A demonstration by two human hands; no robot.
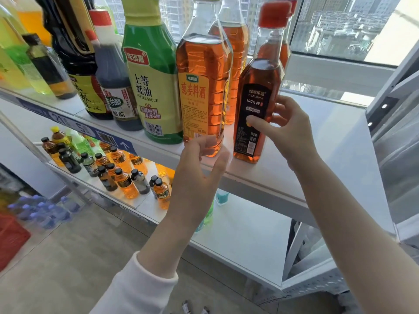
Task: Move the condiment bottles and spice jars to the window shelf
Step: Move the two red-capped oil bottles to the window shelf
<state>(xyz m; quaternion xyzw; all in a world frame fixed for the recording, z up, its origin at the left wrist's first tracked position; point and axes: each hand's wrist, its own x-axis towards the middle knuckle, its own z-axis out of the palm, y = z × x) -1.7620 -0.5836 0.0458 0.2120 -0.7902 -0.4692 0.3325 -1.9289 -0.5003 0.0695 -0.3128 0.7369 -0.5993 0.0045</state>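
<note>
Pinching the black-labelled oil bottle [256, 109] in my right hand [288, 130], thumb on the label, fingers behind.
It stands on the white window shelf [317, 137], just right of the cooking wine bottle [201, 87]. My left hand [199, 164] curls loosely at that bottle's base; I cannot tell if it grips. City towers fill the window [340, 26].

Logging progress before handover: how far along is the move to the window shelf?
Done: the oyster sauce bottle, cooking wine bottle and dark bottles stand on the window shelf. In hand: the right hand grips the red-capped oil bottle at the shelf's front edge; the left hand is at the cooking wine bottle's base. Left: possibly the small bottles on the lower shelf; no spice jars show.
</note>
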